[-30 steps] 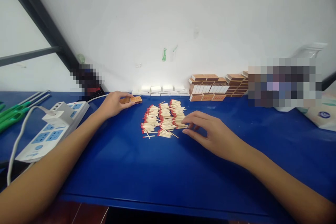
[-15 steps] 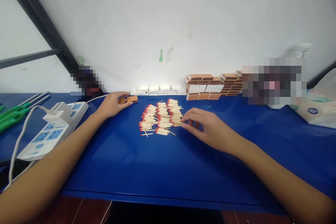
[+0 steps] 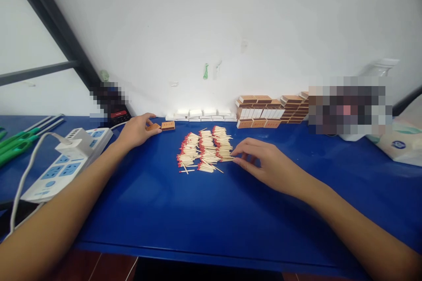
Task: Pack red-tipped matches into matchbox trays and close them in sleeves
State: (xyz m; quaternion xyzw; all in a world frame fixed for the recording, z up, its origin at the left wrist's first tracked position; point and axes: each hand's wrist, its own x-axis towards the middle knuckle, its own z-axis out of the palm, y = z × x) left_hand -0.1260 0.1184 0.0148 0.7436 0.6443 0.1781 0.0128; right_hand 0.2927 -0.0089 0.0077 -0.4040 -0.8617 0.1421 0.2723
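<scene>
Three rows of red-tipped matches (image 3: 207, 151) lie on the blue table, with a few loose ones at the near end. My right hand (image 3: 260, 160) rests at their right side, fingers curved and thumb apart, fingertips close to the stick ends. To the left, my left hand (image 3: 136, 131) lies with thumb and forefinger apart around a brown matchbox (image 3: 153, 127), which its fingers partly cover. A second matchbox (image 3: 168, 126) sits just right of the left thumb.
White matchbox trays (image 3: 201, 116) line the wall. Brown matchboxes (image 3: 259, 112) are stacked at the back right. A power strip (image 3: 69, 162) with a white plug and green-handled tools (image 3: 23, 142) lie on the left. A tissue pack (image 3: 400, 140) stands far right.
My left hand has shifted slightly left, its thumb now farther from the second matchbox. My right hand stays beside the matches. The whole view has moved a little.
</scene>
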